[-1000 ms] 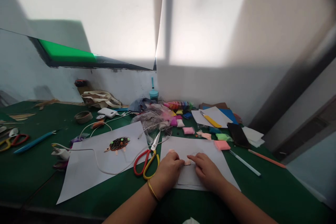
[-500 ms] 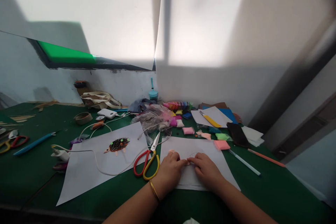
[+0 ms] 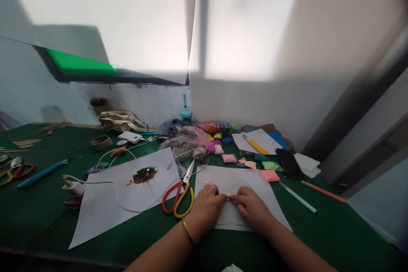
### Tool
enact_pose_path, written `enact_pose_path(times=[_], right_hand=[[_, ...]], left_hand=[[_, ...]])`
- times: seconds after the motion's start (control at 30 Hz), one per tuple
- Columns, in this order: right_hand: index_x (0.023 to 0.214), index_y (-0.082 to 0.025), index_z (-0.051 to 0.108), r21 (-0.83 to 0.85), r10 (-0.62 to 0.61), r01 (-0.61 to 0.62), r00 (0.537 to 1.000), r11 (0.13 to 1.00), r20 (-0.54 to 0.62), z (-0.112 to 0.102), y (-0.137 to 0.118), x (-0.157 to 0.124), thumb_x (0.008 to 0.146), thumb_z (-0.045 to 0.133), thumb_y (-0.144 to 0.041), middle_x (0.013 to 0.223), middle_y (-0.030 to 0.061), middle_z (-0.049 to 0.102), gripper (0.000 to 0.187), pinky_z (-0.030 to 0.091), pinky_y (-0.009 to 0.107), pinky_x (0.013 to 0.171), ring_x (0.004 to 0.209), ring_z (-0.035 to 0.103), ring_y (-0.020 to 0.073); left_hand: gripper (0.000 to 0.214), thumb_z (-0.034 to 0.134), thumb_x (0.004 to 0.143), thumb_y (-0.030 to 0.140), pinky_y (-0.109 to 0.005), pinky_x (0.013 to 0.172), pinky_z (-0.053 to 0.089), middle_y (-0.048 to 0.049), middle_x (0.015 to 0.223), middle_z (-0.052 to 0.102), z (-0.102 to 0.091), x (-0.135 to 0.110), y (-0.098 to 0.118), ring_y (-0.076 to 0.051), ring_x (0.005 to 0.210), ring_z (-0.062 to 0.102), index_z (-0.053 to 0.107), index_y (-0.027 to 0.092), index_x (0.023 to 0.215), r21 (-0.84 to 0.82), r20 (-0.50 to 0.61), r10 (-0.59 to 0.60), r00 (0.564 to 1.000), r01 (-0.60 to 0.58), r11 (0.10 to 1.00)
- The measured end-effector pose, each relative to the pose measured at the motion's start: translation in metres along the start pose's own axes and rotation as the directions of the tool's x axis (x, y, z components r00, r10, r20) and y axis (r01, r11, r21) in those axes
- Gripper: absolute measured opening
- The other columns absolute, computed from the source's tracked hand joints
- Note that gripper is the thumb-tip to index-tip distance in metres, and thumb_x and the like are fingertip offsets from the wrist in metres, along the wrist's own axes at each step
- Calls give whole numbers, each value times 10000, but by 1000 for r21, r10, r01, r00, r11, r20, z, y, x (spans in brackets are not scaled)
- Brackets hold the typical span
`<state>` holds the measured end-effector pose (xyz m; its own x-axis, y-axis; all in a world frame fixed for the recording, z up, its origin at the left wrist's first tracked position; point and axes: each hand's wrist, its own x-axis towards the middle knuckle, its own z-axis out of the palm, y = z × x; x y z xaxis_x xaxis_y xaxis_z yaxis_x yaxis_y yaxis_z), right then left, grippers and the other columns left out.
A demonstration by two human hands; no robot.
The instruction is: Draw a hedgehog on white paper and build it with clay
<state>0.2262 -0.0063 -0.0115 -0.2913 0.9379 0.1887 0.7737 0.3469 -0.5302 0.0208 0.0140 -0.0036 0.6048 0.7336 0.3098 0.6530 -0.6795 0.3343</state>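
Left hand (image 3: pixel 205 206) and right hand (image 3: pixel 252 206): both grips pinching clay (image 3: pixel 228 196) over paper (image 3: pixel 274 205) on counter (image 3: pixel 321 234). Scissors (image 3: pixel 178 194) at 9 o'clock of left hand. Marks on paper too faint to read.

Your single head view faces forward and down across the worktop (image 3: pixel 38 212) toward the wall (image 3: pixel 255 102), with left hand (image 3: pixel 206 206) and right hand (image 3: pixel 253 209) close below.

The left hand (image 3: pixel 205 206) and right hand (image 3: pixel 253 208) rest side by side on a sheet of paper (image 3: pixel 258 180) on the bench (image 3: pixel 334 229). Scissors (image 3: pixel 178 193) lie just left of it, then a second sheet (image 3: pixel 105 208) with a clay animal (image 3: pixel 143 175) on it. Clay packs (image 3: pixel 219 144) sit behind, a pen (image 3: pixel 296 197) to the right.
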Motion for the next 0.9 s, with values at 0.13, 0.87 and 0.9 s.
enact_pose_path(times=[0.13, 0.87, 0.9], right_hand=[[1059, -268, 728, 4, -17, 17, 1000, 1000, -8, 1, 1, -2, 766, 478, -75, 920, 59, 600, 431, 438, 335, 849, 917, 536, 205], [1212, -317, 617, -176, -72, 92, 991, 980, 115, -1, -18, -1, 777, 480, -109, 971, 51, 579, 502, 388, 335, 821, 918, 504, 209], [1219, -314, 613, -180, -75, 95, 990, 979, 116, -1, -19, -1, 775, 480, -104, 969, 52, 581, 508, 387, 335, 823, 919, 506, 209]], left_hand=[[292, 429, 930, 176, -347, 849, 392, -54, 953, 513, -2, 0, 0, -215, 942, 442, 654, 269, 1092, -9, 9, 9, 1000, -9, 1000], [275, 487, 813, 68, -328, 929, 426, -54, 1051, 535, -3, 0, -8, -199, 1007, 497, 600, 202, 1025, -168, -5, -147, 989, 144, 975], [272, 490, 809, 67, -330, 933, 424, -53, 1050, 537, -3, 0, -9, -199, 1008, 497, 598, 201, 1021, -169, -6, -151, 988, 148, 974]])
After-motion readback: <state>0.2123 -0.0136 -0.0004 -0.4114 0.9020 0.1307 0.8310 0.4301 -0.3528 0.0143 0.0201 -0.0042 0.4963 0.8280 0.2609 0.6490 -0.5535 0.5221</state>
